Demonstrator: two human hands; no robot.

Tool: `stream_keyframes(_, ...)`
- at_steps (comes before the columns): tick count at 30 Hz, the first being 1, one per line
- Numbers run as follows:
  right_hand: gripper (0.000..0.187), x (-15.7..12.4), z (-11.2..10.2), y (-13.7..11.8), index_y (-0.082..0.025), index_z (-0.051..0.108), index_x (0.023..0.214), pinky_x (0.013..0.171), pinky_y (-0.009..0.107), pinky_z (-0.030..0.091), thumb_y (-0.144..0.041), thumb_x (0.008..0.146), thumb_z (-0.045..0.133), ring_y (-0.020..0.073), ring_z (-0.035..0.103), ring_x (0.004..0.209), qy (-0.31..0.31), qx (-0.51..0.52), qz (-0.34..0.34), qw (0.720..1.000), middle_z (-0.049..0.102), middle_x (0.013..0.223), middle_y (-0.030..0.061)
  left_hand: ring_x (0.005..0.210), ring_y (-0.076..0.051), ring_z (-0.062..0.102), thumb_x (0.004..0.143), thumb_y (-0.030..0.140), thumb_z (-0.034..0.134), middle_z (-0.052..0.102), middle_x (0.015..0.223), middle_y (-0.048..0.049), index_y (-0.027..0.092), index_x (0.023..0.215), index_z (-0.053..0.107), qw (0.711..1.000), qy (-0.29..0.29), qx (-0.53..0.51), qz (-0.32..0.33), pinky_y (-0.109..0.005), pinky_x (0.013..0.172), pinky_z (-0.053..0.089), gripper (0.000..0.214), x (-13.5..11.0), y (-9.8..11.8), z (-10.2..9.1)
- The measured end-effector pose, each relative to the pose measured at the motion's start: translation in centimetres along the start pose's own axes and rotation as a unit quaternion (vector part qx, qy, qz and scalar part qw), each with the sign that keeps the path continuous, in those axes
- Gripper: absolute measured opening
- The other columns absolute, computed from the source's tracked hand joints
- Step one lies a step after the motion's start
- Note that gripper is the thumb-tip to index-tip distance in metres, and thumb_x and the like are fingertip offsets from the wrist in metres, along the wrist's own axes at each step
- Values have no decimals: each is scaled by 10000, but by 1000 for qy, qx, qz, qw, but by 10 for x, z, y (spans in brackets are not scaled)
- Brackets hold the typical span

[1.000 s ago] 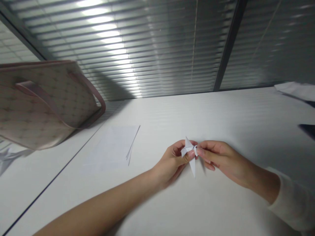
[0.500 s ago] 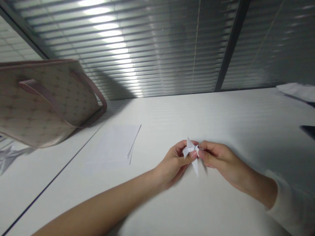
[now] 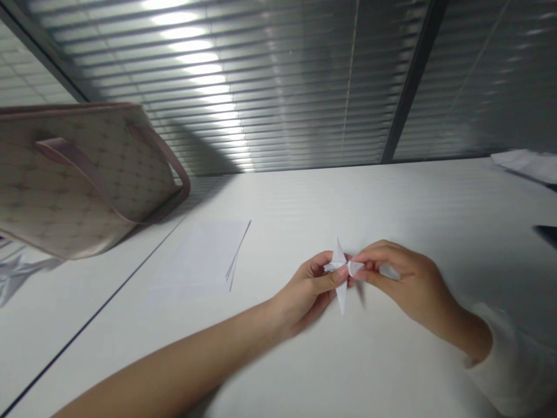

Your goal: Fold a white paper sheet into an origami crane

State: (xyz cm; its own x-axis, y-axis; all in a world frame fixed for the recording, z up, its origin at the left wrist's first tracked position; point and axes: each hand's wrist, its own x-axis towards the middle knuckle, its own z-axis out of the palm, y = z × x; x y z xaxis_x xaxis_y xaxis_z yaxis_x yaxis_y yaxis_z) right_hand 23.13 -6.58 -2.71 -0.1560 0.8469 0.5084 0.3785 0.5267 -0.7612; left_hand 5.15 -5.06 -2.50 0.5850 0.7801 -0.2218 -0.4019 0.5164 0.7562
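Note:
A small white folded-paper figure (image 3: 342,299) with several pointed flaps is held between my two hands above the white table. My left hand (image 3: 314,284) is closed on its body, the thumb pressed across the middle and the fingers behind. On the other side, my right hand (image 3: 402,270) pinches the flap that points right, between thumb and forefinger. One point of the figure sticks up and another hangs down past my left thumb. The folds under my fingertips are hidden.
Flat sheets of white paper (image 3: 198,255) lie left of my hands. A patterned bag with pink handles (image 3: 87,186) stands at the left, with folded white paper (image 3: 21,276) beside it. Crumpled white paper (image 3: 526,162) and a dark object (image 3: 547,234) lie at the far right. Blinds (image 3: 300,87) back the table.
My right hand has drawn slightly right and its knuckles have lifted, with a flap now showing in its pinch. The figure has turned a little; its lower point has swung left.

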Motion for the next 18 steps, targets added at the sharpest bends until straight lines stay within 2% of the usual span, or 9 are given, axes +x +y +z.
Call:
stream_keyframes(3,67,0,-5,0,-261,681,901,626,282,509,-257,843,648,156,638,698,2,-61,-66,996,693,811,19,891,-161,598,732,184,779,653,886,-51,141,939,675,1000,6,-4,-7,-294,915,407,236,0,0,0)
stream_keyframes(6,93,-2,-7,1,-268,685,929,651,293,528,-246,860,627,171,668,748,9,-85,-103,991,717,845,30,864,-141,600,742,181,772,656,885,-56,129,931,674,1000,5,-5,-11,-254,878,420,219,-1,0,0)
stream_keyframes(12,173,-3,-7,-1,-261,683,987,669,281,539,-166,853,629,164,676,740,22,-119,-171,978,725,836,24,735,-98,594,768,201,756,641,800,-39,117,875,659,999,-30,-21,-27,-197,789,444,167,0,2,1)
stream_keyframes(18,204,-3,-10,-1,-249,666,1001,697,294,532,-115,863,597,163,669,744,3,-151,-211,966,725,822,20,814,-120,612,796,193,728,651,827,-64,96,887,664,998,-55,-32,-29,-203,828,457,148,0,2,2)
